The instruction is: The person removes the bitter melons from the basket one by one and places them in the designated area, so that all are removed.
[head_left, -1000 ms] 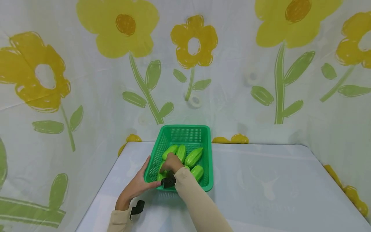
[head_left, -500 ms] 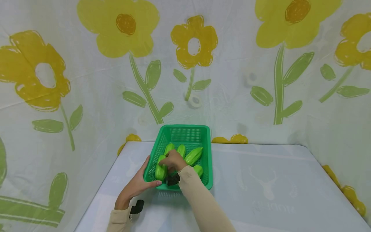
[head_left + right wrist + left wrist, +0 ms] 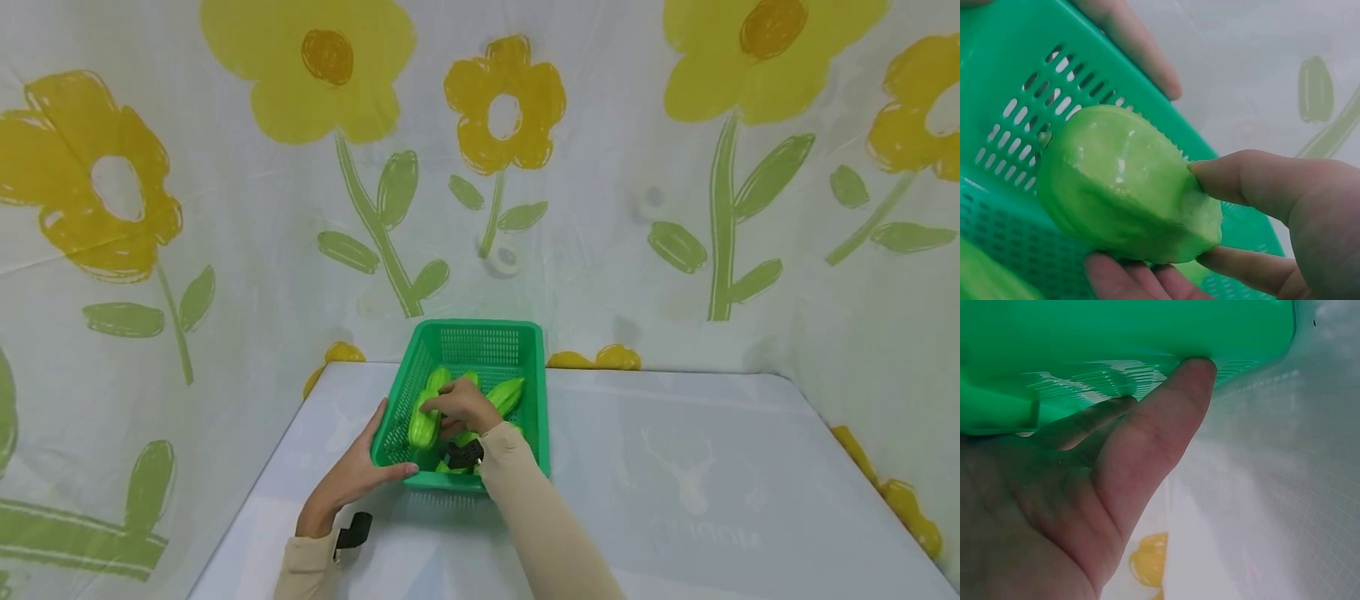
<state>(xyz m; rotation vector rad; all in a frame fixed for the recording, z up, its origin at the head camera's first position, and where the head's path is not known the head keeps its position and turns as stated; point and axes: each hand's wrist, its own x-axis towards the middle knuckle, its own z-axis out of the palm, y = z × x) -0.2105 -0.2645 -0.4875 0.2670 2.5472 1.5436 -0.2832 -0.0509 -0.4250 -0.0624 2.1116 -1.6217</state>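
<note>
My right hand (image 3: 463,404) pinches a glossy green star fruit (image 3: 1122,184) at one end, thumb on one side and fingers on the other. In the head view this star fruit (image 3: 424,427) is over the left part of a green perforated basket (image 3: 532,329). Around the basket's near left corner lies my left hand (image 3: 358,473). Its straight fingers run along the outer left wall, and its thumb (image 3: 1188,384) touches the near wall. Several more star fruits lie inside, one of them (image 3: 506,395) right of my right hand, which partly hides the others.
The basket stands on a pale table (image 3: 675,450) with faint deer prints, towards its back left. Behind and to the left hangs a white cloth (image 3: 592,275) printed with yellow flowers. The table stretches away to the right of the basket.
My right hand has gone from among the fruits to holding the left-hand star fruit, which has shifted slightly away from me and to the right. My left hand stays at the basket corner.
</note>
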